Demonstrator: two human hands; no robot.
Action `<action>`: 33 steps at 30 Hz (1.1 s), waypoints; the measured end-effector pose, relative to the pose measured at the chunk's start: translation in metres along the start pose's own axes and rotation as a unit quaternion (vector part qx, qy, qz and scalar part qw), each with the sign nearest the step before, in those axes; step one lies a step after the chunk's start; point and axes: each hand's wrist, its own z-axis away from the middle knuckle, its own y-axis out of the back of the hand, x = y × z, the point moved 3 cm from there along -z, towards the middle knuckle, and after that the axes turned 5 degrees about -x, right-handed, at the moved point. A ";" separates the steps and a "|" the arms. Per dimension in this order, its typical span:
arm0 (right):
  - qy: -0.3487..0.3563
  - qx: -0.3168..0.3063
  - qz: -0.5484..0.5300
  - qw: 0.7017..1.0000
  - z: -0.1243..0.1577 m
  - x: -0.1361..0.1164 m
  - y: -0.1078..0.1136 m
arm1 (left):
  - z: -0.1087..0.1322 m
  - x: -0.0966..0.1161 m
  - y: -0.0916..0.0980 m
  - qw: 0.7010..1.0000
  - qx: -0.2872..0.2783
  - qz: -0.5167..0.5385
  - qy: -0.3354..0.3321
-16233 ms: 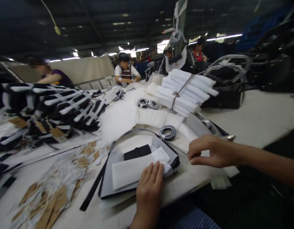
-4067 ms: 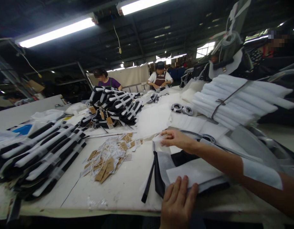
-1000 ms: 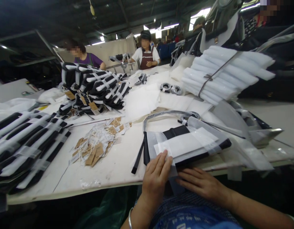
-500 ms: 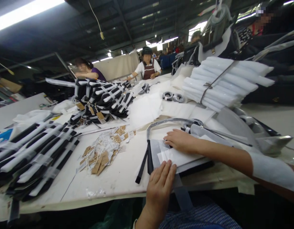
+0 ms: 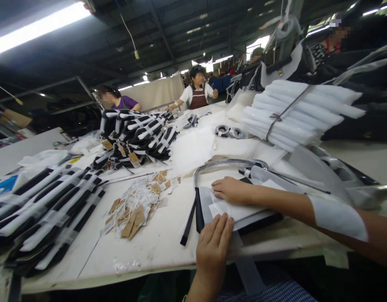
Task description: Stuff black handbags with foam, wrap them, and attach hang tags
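Observation:
A black handbag (image 5: 259,222) lies flat near the table's front edge, with a white sheet (image 5: 243,212) and translucent film over it. Its plastic-wrapped handle (image 5: 223,163) arches away from me, and a black strap (image 5: 189,220) hangs off its left side. My right hand (image 5: 232,191) rests flat on the white sheet, fingers stretched out to the left. At the bag's near edge lies my left hand (image 5: 212,243), fingers extended on the sheet; its thumb is hidden. A translucent strip (image 5: 248,268) hangs over the table edge beside my left wrist.
Paper tags with strings (image 5: 138,207) are heaped left of the bag. Wrapped black straps (image 5: 51,214) and another stack of them (image 5: 139,132) lie further left. A tied bundle of white foam rolls (image 5: 294,113) stands at back right. A co-worker in an apron (image 5: 198,94) is across the table.
My right hand has slid slightly left over the sheet, and its forearm has shifted. My left hand stays at the near edge. The co-worker in the apron has raised a hand.

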 end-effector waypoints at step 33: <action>0.195 0.292 -0.072 0.933 0.153 -0.097 -0.091 | 0.001 0.002 0.000 0.999 -0.039 0.014 0.015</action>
